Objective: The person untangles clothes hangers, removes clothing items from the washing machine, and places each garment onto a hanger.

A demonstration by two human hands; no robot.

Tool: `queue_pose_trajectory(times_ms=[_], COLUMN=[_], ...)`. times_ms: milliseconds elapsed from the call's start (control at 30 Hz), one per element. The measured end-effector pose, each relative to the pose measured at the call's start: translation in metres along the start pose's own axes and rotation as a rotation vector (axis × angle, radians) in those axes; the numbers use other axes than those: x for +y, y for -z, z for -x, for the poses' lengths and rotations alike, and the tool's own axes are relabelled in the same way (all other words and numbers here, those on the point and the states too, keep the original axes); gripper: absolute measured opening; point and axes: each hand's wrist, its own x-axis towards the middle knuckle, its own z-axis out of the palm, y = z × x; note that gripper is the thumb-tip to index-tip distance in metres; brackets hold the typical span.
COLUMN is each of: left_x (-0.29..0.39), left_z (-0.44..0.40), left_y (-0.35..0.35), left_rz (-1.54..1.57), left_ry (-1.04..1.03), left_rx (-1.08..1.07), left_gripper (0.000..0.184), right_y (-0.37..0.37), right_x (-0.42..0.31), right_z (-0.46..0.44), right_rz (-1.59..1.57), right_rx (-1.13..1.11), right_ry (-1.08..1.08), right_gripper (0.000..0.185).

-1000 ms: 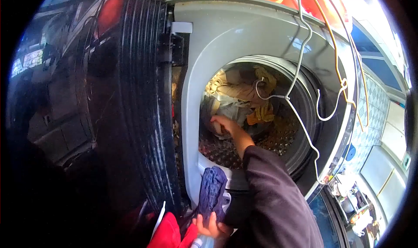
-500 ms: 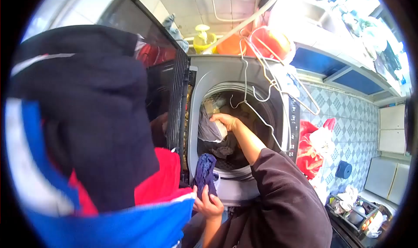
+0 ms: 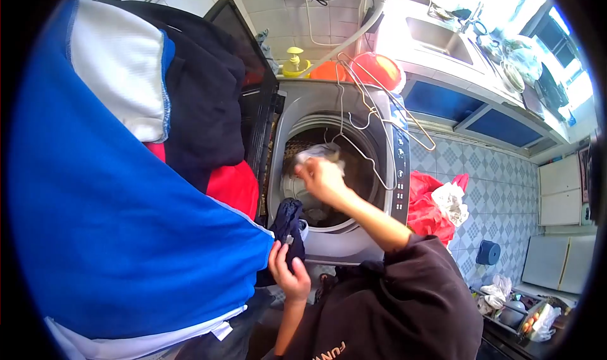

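Note:
Inside the drum of a top-loading washing machine (image 3: 297, 94), my right hand (image 3: 322, 180) is closed on a light grey-and-white cloth (image 3: 319, 151). The fingers partly hide the grip. Other wet-looking laundry (image 3: 313, 214) lies lower in the drum. A dark navy garment (image 3: 288, 218) hangs over the machine's near left rim. Against it rests my left hand (image 3: 291, 274), fingers stretched and apart, beside the edge of a large blue garment (image 3: 164, 233). Black (image 3: 202, 94), white and red clothes are bundled with the blue one.
Wire hangers (image 3: 373, 110) dangle across the drum opening. The machine's dark lid (image 3: 253, 107) stands raised on the left. Behind are a yellow pump bottle (image 3: 295, 63) and orange basins (image 3: 376, 69). Red and white clothes (image 3: 433, 202) lie right of the machine, near a blue stool (image 3: 488, 252).
My right hand has risen in the drum with cloth in it. My left hand has shifted slightly left and up. The view has moved, showing more of the blue garment and the sink.

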Motion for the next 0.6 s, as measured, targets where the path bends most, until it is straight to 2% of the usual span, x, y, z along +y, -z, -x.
queue_pose_trajectory(times_ms=[67, 100, 133, 167, 200, 233, 267, 333, 400, 433, 467, 500, 600], left_x=[0.015, 0.021, 0.026, 0.032, 0.033, 0.04, 0.047, 0.051, 0.049, 0.042, 0.03, 0.011, -0.012], left_z=[0.0, 0.0, 0.0, -0.009, -0.021, -0.028, -0.033, -0.036, -0.055, -0.061, -0.062, -0.056, -0.048], left_y=[0.015, 0.023, 0.036, 0.043, 0.042, 0.045, 0.049, 0.056, 0.036, 0.024, 0.012, 0.002, -0.022], left_rz=[0.103, 0.101, 0.023, -0.035, 0.067, 0.075, 0.081, 0.026, -0.132, -0.157, -0.183, -0.05, -0.31], left_ry=[0.0, -0.067, -0.177, -0.374, -0.543, -0.547, -0.548, -0.294, -0.112, -0.08, -0.05, 0.057, 0.089], left_rx=[0.069, 0.129, 0.172, 0.291, 0.459, 0.452, 0.445, 0.067, -0.256, -0.342, -0.427, -0.438, -0.389], left_gripper=[0.029, 0.029, 0.028, 0.027, 0.023, 0.022, 0.021, 0.023, 0.029, 0.03, 0.031, 0.027, 0.019], right_y=[0.022, 0.021, 0.024, 0.026, 0.022, 0.022, 0.02, -0.002, -0.011, -0.014, 0.014, 0.011, -0.014], right_x=[-0.052, -0.058, -0.078, -0.089, -0.089, -0.096, -0.097, -0.077, -0.049, -0.04, -0.044, -0.041, 0.004], right_z=[0.035, 0.052, 0.071, 0.091, 0.107, 0.122, 0.131, 0.135, 0.128, 0.117, 0.083, 0.063, 0.0], right_rz=[-0.316, -0.353, -0.474, -0.493, -0.532, -0.663, -0.694, -0.754, -0.78, -0.582, -0.362, -0.109, 0.229], right_rx=[-0.098, -0.131, -0.11, -0.368, -0.545, -0.664, -0.886, -1.146, -1.245, -1.358, -1.378, -1.353, -0.968], right_ry=[0.055, 0.361, 0.466, 0.453, 0.604, 0.58, 0.495, 0.379, 0.328, 0.412, 0.515, 0.513, 0.224], right_gripper=[0.027, 0.021, 0.021, 0.022, 0.022, 0.019, 0.017, 0.019, 0.023, 0.023, 0.023, 0.023, 0.023])
